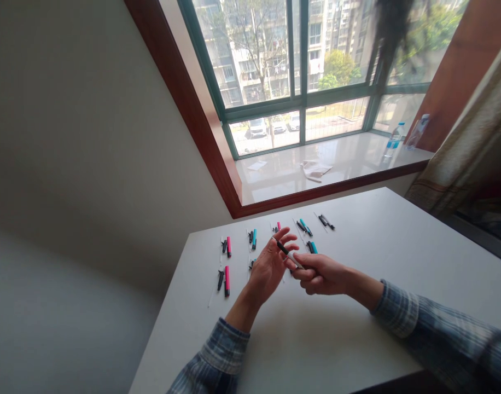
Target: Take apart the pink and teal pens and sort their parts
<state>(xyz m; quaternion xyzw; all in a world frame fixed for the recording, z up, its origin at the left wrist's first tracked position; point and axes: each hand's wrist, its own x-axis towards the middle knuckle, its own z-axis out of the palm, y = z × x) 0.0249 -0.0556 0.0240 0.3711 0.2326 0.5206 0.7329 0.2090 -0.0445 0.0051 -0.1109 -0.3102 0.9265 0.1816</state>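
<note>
My right hand (324, 273) grips a pen (284, 249) with a pale barrel and a black front end, its tip pointing up and to the left. Beside that tip my left hand (267, 271) is open, palm up, fingers spread; whether it touches the pen I cannot tell. Small groups of pen parts lie on the white table (299, 339) beyond and left of my hands. They include pink barrels (227, 280), teal barrels (254, 239), black pieces (220, 280) and thin pale rods (210, 299). My hands hide some of these parts.
At the far edge of the table lies a group of dark pen parts (326, 221). Behind it is a window sill (271, 183) with crumpled paper (316, 171) and a plastic bottle (394, 139). A curtain (459, 131) hangs at the right, and a wall (111, 164) stands on the left.
</note>
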